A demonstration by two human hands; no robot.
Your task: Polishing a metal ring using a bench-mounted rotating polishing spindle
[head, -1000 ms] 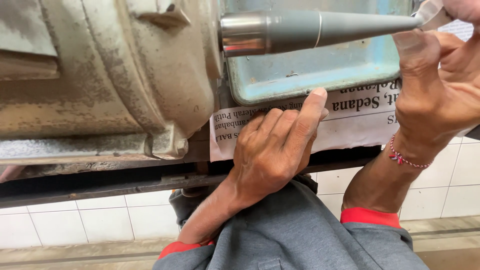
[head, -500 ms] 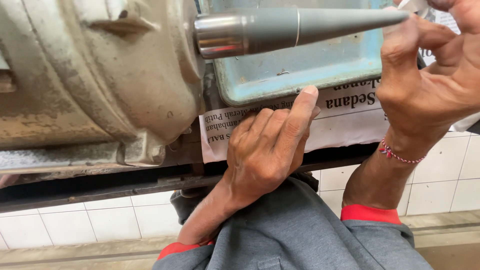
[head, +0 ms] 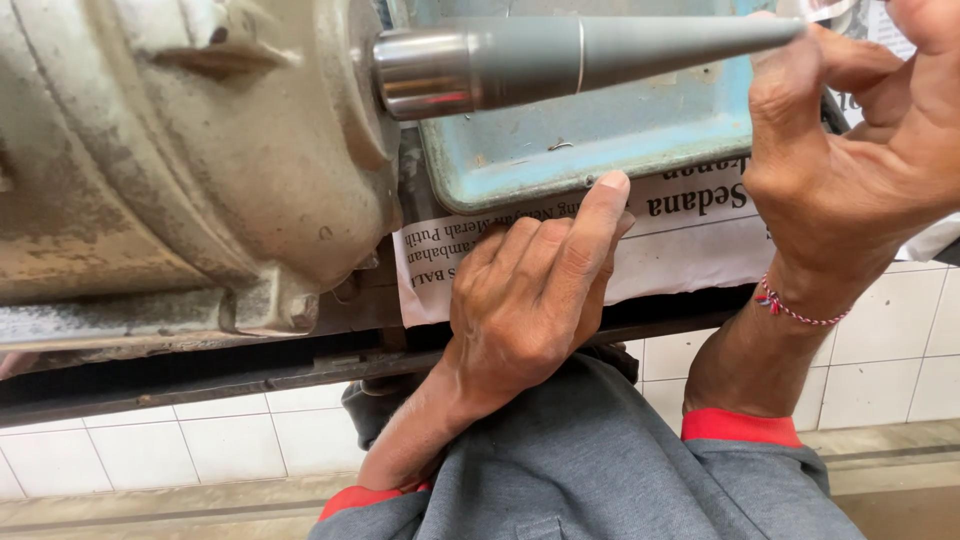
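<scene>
Head view — looking down, close in

Right hand [head: 850, 170] now lower, beside the cone tip [head: 770, 35]

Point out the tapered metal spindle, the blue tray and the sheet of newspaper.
tapered metal spindle [head: 600, 55], head view, grey cone's middle.
blue tray [head: 600, 140], head view, bare inner floor.
sheet of newspaper [head: 690, 245], head view, blank lower margin.

motor housing [head: 170, 150]: large, grimy grey-beige metal, fills upper left | blue tray [head: 600, 140]: chipped rim, just right of the housing | dark bench edge [head: 200, 375]: directly below the housing | white wall tiles [head: 150, 450]: under the bench edge, below the housing
</scene>
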